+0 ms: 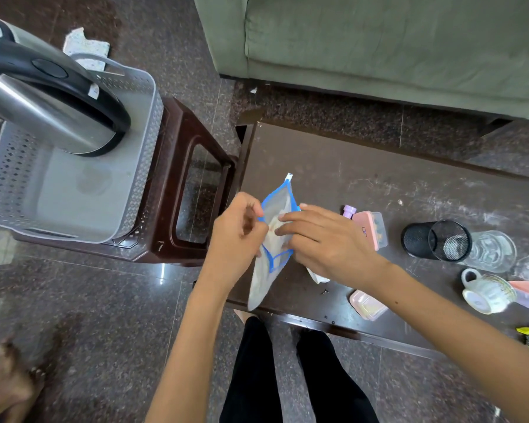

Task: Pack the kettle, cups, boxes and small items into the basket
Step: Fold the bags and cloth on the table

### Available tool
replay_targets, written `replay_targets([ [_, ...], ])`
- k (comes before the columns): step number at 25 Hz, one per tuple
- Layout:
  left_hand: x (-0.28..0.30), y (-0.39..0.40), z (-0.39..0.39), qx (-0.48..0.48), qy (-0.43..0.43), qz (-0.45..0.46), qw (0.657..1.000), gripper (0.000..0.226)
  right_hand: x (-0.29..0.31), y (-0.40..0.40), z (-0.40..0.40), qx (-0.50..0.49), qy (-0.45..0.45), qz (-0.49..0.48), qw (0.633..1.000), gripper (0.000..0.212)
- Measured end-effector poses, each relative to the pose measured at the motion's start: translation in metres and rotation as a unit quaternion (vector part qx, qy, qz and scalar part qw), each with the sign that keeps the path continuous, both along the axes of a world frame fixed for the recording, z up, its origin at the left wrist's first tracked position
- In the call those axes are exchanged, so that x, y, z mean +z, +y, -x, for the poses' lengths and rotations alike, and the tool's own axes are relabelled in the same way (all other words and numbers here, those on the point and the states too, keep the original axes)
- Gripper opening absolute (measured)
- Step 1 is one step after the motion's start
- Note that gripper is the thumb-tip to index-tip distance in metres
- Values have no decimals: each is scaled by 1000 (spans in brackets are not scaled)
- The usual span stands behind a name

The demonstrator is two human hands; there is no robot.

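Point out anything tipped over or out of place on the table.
The teacup lies on its side near the table's right end. The black mesh pen holder beside it is also toppled, its open mouth facing sideways.

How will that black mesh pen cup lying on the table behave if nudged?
The black mesh pen cup lies on its side on the table, so it will probably roll. The open mesh suggests it is light. A glass sits right beside it, so it may knock that.
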State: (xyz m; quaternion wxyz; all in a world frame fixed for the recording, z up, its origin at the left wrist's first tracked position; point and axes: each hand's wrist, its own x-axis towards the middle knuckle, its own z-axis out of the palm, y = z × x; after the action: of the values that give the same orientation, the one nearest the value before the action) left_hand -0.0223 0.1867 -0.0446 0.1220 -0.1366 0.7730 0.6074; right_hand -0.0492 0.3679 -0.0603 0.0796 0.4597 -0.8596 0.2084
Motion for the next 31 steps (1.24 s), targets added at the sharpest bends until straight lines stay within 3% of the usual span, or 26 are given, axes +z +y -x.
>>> replay_targets([
  [2,-3,-8,0,-57,80,193,976,14,-2,2,-1,-3,-19,-79,997,5],
  [3,-3,-10,1,-71,96,248,961,15,-2,2,-3,-15,-28,-107,994,2],
  [6,-2,-7,0,-81,86,297,948,25,4,-4,-11,-27,-46,-203,978,15],
  [9,1,3,-11,-80,25,309,947,29,11,-13,-18,-12,-60,-261,963,24],
  [13,1,15,-28,-103,-32,305,946,53,6,-18,-30,-13,-89,-277,957,26],
  [15,-1,19,-31,-112,-30,307,945,58,13,-23,-32,-26,-142,-277,950,10],
  [17,-3,21,-32,-119,-17,309,944,61,22,-29,-29,-63,-207,-286,933,23],
  [19,-3,21,-32,-124,-6,309,943,63,28,-34,-19,-86,-256,-325,906,23],
  [22,-1,22,-33,-121,-1,307,944,65,31,-46,-4,-135,-288,-340,885,40],
  [25,-1,22,-31,-112,2,294,949,64,28,-58,2,-124,-325,-371,861,41],
  [27,-1,21,-29,-107,6,283,953,65,24,-63,6,-107,-329,-393,852,36],
  [31,0,22,-29,-92,24,278,956,66,15,-63,17,-67,-276,-398,872,25],
])
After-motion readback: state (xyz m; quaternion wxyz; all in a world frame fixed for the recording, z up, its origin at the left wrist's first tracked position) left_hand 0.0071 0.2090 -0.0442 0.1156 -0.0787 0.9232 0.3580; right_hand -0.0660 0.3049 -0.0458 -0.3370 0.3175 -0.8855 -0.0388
